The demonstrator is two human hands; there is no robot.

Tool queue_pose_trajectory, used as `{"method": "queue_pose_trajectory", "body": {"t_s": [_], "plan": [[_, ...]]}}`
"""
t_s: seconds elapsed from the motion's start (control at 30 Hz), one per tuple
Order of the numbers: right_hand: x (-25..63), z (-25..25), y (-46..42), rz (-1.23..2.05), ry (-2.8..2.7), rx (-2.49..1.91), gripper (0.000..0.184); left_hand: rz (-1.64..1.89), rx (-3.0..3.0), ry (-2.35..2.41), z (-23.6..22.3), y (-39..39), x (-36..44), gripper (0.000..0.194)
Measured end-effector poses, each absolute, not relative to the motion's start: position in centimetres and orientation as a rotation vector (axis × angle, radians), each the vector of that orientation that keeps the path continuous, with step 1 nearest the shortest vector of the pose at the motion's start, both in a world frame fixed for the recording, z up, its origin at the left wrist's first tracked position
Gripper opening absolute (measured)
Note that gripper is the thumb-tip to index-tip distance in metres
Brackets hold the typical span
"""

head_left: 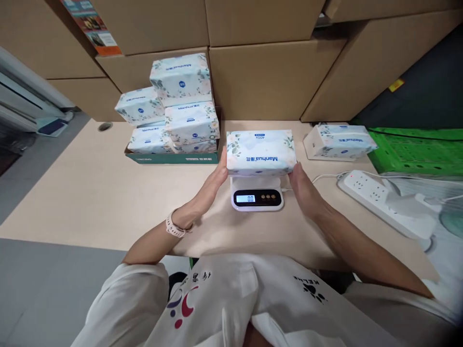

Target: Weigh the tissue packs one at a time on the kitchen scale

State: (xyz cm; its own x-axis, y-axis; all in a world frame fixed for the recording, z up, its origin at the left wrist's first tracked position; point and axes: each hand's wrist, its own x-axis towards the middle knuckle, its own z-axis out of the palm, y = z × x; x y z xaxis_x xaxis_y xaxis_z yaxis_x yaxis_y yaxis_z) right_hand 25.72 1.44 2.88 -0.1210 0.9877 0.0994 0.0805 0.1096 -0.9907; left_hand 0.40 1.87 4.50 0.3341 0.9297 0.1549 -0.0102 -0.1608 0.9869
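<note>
A floral white tissue pack (260, 152) sits over a small white digital scale (257, 196) whose display reads 0.0. My left hand (213, 183) presses flat against the pack's left end and my right hand (303, 185) against its right end, so both hold it between them. Whether the pack rests on the scale's platform or hovers just above it, I cannot tell.
A green tray with several stacked tissue packs (173, 111) stands at the back left. One more tissue pack (340, 141) lies to the right, beside a white power strip (376, 197) and a green crate (419, 149). Cardboard boxes (267, 77) wall the table's far edge.
</note>
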Motion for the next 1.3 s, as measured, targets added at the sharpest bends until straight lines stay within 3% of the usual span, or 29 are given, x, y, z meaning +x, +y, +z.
{"method": "queue_pose_trajectory", "body": {"t_s": [0.2, 0.4, 0.67, 1.03, 1.3], "plan": [[26.0, 0.8, 2.0, 1.233, -1.372, -1.207, 0.082, 0.945, 1.400, 0.920, 2.1, 2.4, 0.9, 0.077], [26.4, 0.7, 2.0, 1.286, -1.375, -1.290, 0.072, 0.962, 1.405, 0.944, 0.3, 2.9, 0.6, 0.069], [27.1, -1.3, 0.1, 0.650, -1.275, -1.283, 0.065, 1.182, 1.386, 1.124, -1.8, 1.9, -1.3, 0.066], [27.4, -0.4, -0.3, 0.426, -1.370, -1.549, 0.093, 1.260, 1.464, 1.124, -0.1, 1.6, -0.8, 0.070], [27.4, -0.6, -0.3, 0.486, -1.364, -1.495, 0.091, 1.259, 1.477, 1.119, -0.7, 1.8, -1.0, 0.069]]}}
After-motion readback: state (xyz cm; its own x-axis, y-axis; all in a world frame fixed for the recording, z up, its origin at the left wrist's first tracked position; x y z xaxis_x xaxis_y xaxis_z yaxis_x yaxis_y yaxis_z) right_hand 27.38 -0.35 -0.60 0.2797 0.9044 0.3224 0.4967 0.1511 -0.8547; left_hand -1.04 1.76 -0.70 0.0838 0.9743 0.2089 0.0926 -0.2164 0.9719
